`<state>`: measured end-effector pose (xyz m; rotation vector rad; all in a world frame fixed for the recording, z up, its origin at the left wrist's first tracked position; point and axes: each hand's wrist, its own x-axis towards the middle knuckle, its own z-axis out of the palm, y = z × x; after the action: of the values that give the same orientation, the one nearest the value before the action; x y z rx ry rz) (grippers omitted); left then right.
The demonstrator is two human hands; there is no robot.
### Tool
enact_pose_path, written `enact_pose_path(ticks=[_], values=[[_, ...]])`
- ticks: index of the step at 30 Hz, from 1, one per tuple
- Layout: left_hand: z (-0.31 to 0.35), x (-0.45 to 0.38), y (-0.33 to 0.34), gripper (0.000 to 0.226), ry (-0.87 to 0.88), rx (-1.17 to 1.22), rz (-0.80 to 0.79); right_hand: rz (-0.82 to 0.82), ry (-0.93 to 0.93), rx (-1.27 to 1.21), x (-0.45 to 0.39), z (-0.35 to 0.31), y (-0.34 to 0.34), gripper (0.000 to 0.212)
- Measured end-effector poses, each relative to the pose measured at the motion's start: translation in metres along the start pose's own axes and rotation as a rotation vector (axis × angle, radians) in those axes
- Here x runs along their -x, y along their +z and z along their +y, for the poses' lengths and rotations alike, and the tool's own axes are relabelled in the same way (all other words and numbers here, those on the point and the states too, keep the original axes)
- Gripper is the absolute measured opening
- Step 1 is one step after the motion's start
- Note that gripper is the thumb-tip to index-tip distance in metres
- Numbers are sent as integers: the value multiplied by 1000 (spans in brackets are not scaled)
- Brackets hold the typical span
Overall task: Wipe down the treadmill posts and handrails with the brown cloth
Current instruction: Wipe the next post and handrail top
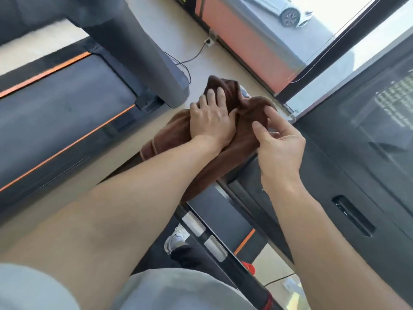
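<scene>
The brown cloth [244, 121] lies bunched over the black treadmill handrail [214, 240] in the middle of the view. My left hand [212, 118] rests on top of the cloth with fingers spread and slightly bent, pressing it down. My right hand [279, 142] is just to the right of it and pinches a raised fold of the cloth between thumb and forefinger. The handrail runs down toward me and carries two silver sensor plates [193, 222]. Under the cloth the rail is hidden.
The treadmill console [357, 175] fills the right side. A second treadmill with orange stripes [67, 113] and its grey post [138, 52] stand on the left. A power cable [192, 57] lies on the floor by the window. My shoe [176, 239] shows below.
</scene>
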<state>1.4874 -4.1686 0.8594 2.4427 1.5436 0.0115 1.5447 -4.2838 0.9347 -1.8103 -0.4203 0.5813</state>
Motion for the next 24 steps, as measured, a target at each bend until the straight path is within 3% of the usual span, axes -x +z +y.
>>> enact_pose_path(ticks=[3, 6, 9, 11, 12, 20, 24], values=[[17, 3, -6, 75, 58, 124, -74, 72, -96, 177, -22, -10, -13, 38], [-3, 13, -21, 68, 99, 353, -6, 130, -273, 505, -26, -4, -7, 63], [-54, 28, -24, 56, 19, 430, 128, -149, -366, 807, -17, 9, 23, 69], [-88, 42, -17, 57, -37, 427, 91, -366, -279, 1058, -10, 27, 43, 69], [-101, 48, -14, 58, -42, 422, 68, -397, -250, 1136, -8, 37, 51, 71], [-109, 54, 1, 70, 107, 228, -97, -333, -341, 1234, -35, 53, 80, 73], [-101, 49, -1, 73, 51, 244, -45, -311, -366, 1241, -51, 51, 85, 72]])
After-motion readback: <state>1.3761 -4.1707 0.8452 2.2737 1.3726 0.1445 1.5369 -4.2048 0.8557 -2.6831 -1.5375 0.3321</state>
